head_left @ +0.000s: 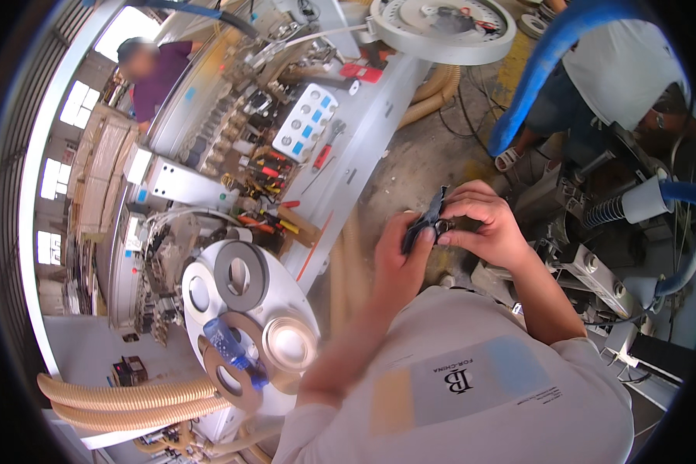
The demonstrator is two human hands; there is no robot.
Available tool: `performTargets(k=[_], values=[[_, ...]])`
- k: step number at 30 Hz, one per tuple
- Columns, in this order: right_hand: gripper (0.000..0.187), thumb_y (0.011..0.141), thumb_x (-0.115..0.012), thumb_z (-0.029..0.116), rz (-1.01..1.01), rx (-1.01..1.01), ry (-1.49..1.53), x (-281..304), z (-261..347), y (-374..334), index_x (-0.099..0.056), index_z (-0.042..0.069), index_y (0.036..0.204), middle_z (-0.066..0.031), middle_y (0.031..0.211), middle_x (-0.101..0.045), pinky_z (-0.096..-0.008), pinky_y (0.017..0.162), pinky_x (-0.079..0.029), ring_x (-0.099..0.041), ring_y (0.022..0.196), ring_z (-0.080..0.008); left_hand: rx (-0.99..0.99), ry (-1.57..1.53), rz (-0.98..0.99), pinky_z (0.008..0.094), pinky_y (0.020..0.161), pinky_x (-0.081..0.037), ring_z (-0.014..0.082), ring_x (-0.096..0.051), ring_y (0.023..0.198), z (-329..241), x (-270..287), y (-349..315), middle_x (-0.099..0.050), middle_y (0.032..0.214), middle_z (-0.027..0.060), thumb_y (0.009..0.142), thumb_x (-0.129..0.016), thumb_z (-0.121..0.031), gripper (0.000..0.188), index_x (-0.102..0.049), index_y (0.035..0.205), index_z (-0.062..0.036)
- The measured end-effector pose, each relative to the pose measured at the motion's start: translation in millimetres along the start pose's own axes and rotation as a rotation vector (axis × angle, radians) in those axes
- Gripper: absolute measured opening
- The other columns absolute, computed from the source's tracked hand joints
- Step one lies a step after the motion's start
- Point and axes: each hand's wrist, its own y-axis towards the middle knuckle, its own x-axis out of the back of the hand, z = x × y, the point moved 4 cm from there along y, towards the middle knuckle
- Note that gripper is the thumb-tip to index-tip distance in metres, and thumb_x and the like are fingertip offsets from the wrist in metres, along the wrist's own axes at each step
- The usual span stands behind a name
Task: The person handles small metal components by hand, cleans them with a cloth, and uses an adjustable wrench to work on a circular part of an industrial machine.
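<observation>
Close in front of my body, both hands are raised around a small dark part [421,226] with a narrow upright end; its exact kind is not clear. My left hand [400,259] grips it from the left, with the thumb pressed on its near face. On its other side, my right hand [481,220] has its fingers bent and pinching at the part's right edge, where something small and round shows between thumb and fingertips. Much of the part is covered by my fingers.
A long machine bench on the left carries a white panel [305,124], a red screwdriver [323,157] and several pliers. Tape rolls [241,274] and a blue bottle [226,340] lie on a white plate. Beige hoses [131,393] run below. Other people [158,77] are nearby.
</observation>
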Motion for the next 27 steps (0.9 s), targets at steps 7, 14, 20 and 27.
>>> performTargets(k=[7,14,20,27], values=[[0.026,0.076,-0.087,0.012,0.051,-0.460,-0.150,-46,-86,-18,-0.072,0.003,0.095,-0.0037,0.085,-0.068,-0.0272,0.069,-0.048,-0.060,0.077,-0.0123,0.586,-0.076,-0.118,0.0358,0.080,-0.051,0.0193,-0.065,0.088,237,37,55,-0.066,0.091,0.0089,0.095,-0.068,-0.034,0.035,-0.066,0.109,-0.0013],[0.026,0.080,-0.086,0.022,0.081,-1.041,-0.037,-92,-215,-115,-0.074,0.004,0.095,-0.0014,0.080,-0.070,-0.0267,0.065,-0.050,-0.060,0.069,-0.0088,0.620,-0.546,-0.674,0.0357,0.068,-0.047,0.0151,-0.059,0.084,408,163,149,-0.062,0.098,0.0027,0.093,-0.073,-0.040,0.037,-0.063,0.107,-0.0072],[0.027,0.081,-0.086,0.022,0.124,-1.241,-0.048,-142,-318,-211,-0.076,0.002,0.096,-0.0013,0.081,-0.071,-0.0254,0.065,-0.050,-0.060,0.071,-0.0069,0.723,0.579,-0.070,0.0416,0.093,-0.051,0.0310,-0.065,0.110,561,123,112,-0.067,0.121,0.0148,0.081,-0.083,-0.035,0.064,-0.058,0.129,-0.0011],[0.025,0.079,-0.086,0.016,0.015,-1.341,-0.087,-202,-425,-288,-0.074,0.004,0.098,-0.0033,0.081,-0.069,-0.0250,0.063,-0.049,-0.060,0.069,-0.0082,0.463,0.828,0.257,0.0474,0.100,-0.048,0.0369,-0.056,0.122,727,-26,97,-0.058,0.131,0.0179,0.071,-0.083,-0.026,0.083,-0.048,0.143,-0.0051]])
